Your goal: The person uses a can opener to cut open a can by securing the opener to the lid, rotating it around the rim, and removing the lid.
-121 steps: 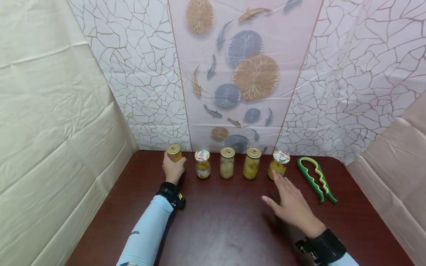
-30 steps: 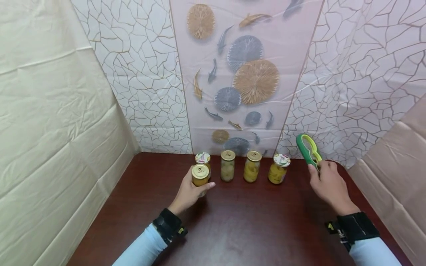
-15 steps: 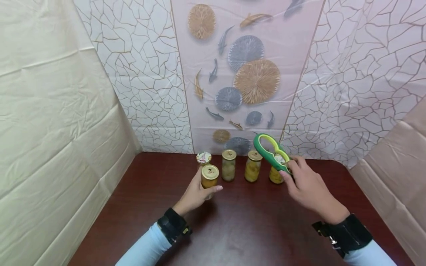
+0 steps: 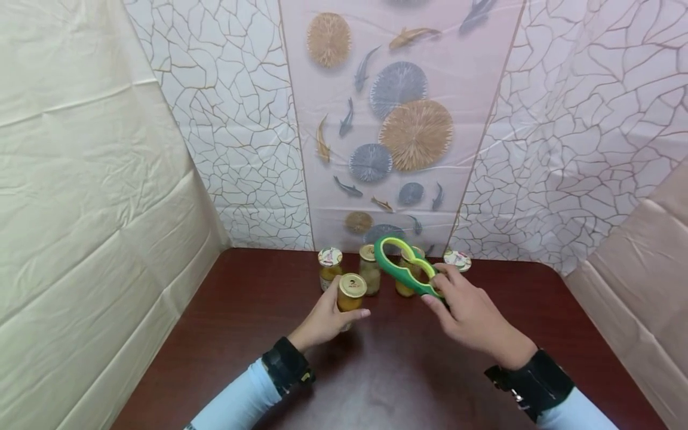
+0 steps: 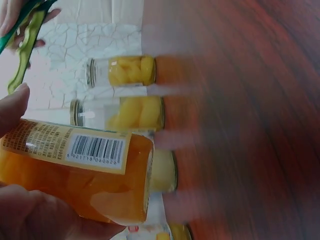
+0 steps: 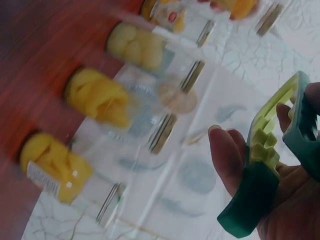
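So the left hand (image 4: 326,319) has its fingers and thumb curled round a glass jar of orange fruit (image 4: 350,298) with a gold lid, holding it upright just above or on the dark wooden table (image 4: 226,334), can't tell which. In the left wrist view the same jar (image 5: 75,170) shows a yellow label with a barcode, thumb on one side and fingers wrapped under it.

The right hand (image 4: 473,322) grips one end of a green jar opener (image 4: 404,269), the kind with several toothed rings and a lime inner edge. Fingers are closed around the handle and the big loop end sticks up and to the left, in the air near the held jar's lid but not touching it. The right wrist view shows the opener (image 6: 265,180) clamped between thumb and fingers.

Behind the hands, four more fruit jars (image 4: 329,266) stand in a row along the back wall.
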A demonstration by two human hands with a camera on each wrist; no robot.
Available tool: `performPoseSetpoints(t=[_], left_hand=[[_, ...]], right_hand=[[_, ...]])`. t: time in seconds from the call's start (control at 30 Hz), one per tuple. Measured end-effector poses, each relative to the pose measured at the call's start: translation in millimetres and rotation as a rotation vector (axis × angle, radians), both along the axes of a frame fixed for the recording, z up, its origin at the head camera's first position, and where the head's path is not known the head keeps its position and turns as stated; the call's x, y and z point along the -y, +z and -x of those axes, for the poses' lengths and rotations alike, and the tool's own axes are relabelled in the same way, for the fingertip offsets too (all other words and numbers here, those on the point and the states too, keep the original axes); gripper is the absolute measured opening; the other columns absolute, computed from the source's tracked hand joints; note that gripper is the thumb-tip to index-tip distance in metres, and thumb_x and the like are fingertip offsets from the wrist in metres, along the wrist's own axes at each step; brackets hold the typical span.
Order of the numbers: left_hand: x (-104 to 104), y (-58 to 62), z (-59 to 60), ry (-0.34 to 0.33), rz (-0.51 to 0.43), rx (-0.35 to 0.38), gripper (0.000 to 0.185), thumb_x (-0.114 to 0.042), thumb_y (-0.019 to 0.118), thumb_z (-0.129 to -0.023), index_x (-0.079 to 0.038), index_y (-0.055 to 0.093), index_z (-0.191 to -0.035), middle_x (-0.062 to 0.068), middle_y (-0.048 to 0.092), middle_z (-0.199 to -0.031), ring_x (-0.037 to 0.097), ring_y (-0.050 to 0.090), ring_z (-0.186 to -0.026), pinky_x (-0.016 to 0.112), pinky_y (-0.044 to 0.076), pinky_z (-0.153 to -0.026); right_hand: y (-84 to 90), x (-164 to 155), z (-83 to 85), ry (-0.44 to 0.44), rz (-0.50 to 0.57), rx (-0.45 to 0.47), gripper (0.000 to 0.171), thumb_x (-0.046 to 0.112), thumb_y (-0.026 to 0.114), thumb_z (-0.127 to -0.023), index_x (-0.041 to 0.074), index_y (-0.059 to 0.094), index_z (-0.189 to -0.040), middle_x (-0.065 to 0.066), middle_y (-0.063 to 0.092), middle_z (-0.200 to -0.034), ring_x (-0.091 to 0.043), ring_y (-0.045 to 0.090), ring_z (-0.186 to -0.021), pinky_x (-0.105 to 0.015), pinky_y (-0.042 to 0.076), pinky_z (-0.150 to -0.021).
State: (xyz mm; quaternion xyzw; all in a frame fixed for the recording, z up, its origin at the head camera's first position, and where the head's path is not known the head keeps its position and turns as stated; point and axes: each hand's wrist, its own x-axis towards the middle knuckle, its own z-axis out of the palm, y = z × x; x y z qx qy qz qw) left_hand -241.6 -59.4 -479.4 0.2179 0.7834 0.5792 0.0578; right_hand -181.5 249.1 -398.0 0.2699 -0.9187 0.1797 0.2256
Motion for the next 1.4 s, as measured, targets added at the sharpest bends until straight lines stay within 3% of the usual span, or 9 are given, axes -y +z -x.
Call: performPoseSetpoints(t=[0.2,0.3,0.43,0.53,0.63,0.73,0.83,1.07,1.4], left_hand=[[-15,-2.6,-3.0,-0.063,-0.007,-0.024,0.071,-0.031,0.085,-0.094,-0.027,0.043,-0.151,0.000,0.065,-0.132,0.014,0.064,-0.115,0.033,0.052,-0.100],[-21,-1.2,-7.1,-0.088,-0.020,-0.011,0.072,-0.029,0.083,-0.095,-0.029,0.041,-0.154,0.002,0.066,-0.127,0.013,0.066,-0.100,0.031,0.055,-0.088],[-27,2.0,-11.9,-0.127,-0.030,-0.028,0.065,-0.028,0.082,-0.097,-0.026,0.046,-0.151,0.002,0.061,-0.132,0.011,0.062,-0.094,0.027,0.053,-0.082],[-29,4.2,-13.7,-0.142,-0.039,-0.023,0.062,-0.026,0.080,-0.098,-0.026,0.046,-0.150,0.003,0.060,-0.130,0.010,0.061,-0.089,0.024,0.052,-0.079],[-29,4.8,-14.6,-0.141,-0.056,0.001,0.062,-0.022,0.079,-0.099,-0.024,0.044,-0.149,0.007,0.062,-0.120,0.013,0.060,-0.077,0.025,0.052,-0.070],[-29,4.7,-14.7,-0.127,-0.049,-0.018,0.064,-0.020,0.080,-0.098,-0.024,0.044,-0.150,0.005,0.063,-0.127,0.013,0.064,-0.098,0.027,0.054,-0.085],[-29,3.3,-15.1,-0.108,-0.010,-0.069,0.066,-0.024,0.082,-0.097,-0.026,0.046,-0.151,-0.002,0.058,-0.145,0.011,0.059,-0.126,0.031,0.050,-0.107],[-34,-1.0,-17.8,-0.119,0.030,-0.091,0.071,-0.036,0.084,-0.095,-0.030,0.044,-0.154,-0.005,0.056,-0.152,0.012,0.058,-0.138,0.038,0.046,-0.119],[-34,2.2,-22.3,-0.094,-0.020,0.043,0.065,-0.029,0.082,-0.097,-0.024,0.044,-0.150,0.006,0.062,-0.119,0.012,0.064,-0.082,0.026,0.055,-0.076]], right_hand=[[1.0,22,-2.2,0.090,-0.016,0.028,0.014,0.026,0.072,-0.103,0.022,0.060,-0.106,-0.012,0.060,-0.144,-0.008,0.060,-0.084,-0.025,0.047,-0.067],[1.3,31,-2.4,0.132,-0.006,0.053,0.016,0.030,0.073,-0.103,0.023,0.059,-0.104,-0.011,0.060,-0.143,-0.005,0.059,-0.082,-0.023,0.047,-0.068],[0.4,39,-2.5,0.176,-0.007,0.068,0.019,0.032,0.073,-0.103,0.022,0.057,-0.103,-0.008,0.061,-0.141,-0.004,0.057,-0.083,-0.022,0.048,-0.069],[-0.7,42,-2.8,0.197,-0.023,0.082,0.025,0.034,0.073,-0.103,0.018,0.059,-0.115,-0.008,0.062,-0.139,-0.009,0.061,-0.096,-0.027,0.054,-0.076],[-1.2,44,-2.4,0.189,-0.036,0.133,0.049,0.037,0.072,-0.104,0.008,0.054,-0.139,-0.008,0.063,-0.139,-0.013,0.066,-0.111,-0.035,0.059,-0.088],[-0.8,44,-1.1,0.177,-0.032,0.202,0.067,0.041,0.070,-0.104,0.006,0.043,-0.155,-0.008,0.063,-0.143,-0.016,0.067,-0.124,-0.041,0.059,-0.098],[-0.8,44,0.7,0.189,-0.027,0.243,0.068,0.042,0.066,-0.106,0.008,0.041,-0.159,-0.006,0.061,-0.147,-0.015,0.064,-0.129,-0.043,0.058,-0.102],[-1.9,44,0.8,0.188,-0.072,0.211,0.060,0.044,0.061,-0.109,0.013,0.047,-0.158,-0.002,0.064,-0.142,-0.013,0.065,-0.122,-0.043,0.059,-0.097],[-6.1,46,0.9,0.181,-0.088,0.138,0.067,0.045,0.065,-0.106,0.013,0.043,-0.161,-0.006,0.062,-0.151,-0.020,0.065,-0.133,-0.045,0.060,-0.101]])
